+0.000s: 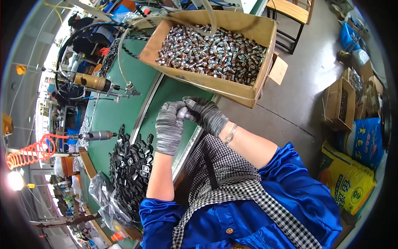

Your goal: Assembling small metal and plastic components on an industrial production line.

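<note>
Grey knit gloves (170, 137) cover both hands. L hand (169, 124) & R hand (207, 114) meet over the green table (112, 112), nr its metal edge, fingers bent in & tips close together. Can't tell how tight the grip is or if a small pc sits btwn them, gloves hide it. Nearest stock is the cardboard box (211, 85) just beyond the hands & a bit to R, filled w/ shiny metal pcs (207, 54). L of the L forearm, on the table, a heap of black pcs (132, 170), w/ clear plastic bag (101, 193) beside it. Grey air tool (97, 135) on a red coiled hose (31, 155) has its tip nr the heap's far end; brass-coloured tool (93, 81) hangs further up, same side. Metal bangle (231, 133) on R wrist
</note>
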Demonstrator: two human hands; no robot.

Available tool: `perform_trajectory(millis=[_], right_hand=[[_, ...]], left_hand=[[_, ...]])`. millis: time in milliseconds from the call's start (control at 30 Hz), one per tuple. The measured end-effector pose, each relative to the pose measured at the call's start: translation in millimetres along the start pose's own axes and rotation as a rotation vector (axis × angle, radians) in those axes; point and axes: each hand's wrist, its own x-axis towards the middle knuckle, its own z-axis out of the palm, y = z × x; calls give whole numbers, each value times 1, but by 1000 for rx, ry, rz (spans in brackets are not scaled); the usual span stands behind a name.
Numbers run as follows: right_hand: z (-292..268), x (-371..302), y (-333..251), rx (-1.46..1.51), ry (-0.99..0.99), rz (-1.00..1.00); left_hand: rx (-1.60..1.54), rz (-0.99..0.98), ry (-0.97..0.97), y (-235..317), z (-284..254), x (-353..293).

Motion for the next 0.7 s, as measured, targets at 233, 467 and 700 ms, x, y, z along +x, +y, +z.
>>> perform_trajectory(millis=[233,467,700], right_hand=[[0,25,-7,-145,14,-180],[-12,41,2,-505,-209,-299],[-14,46,9,-842,-173,-369]], left_hand=[[-240,-116,192,26,-10,33],[-55,248,79,48,-21,121],[6,233,-421,49,28,189]])
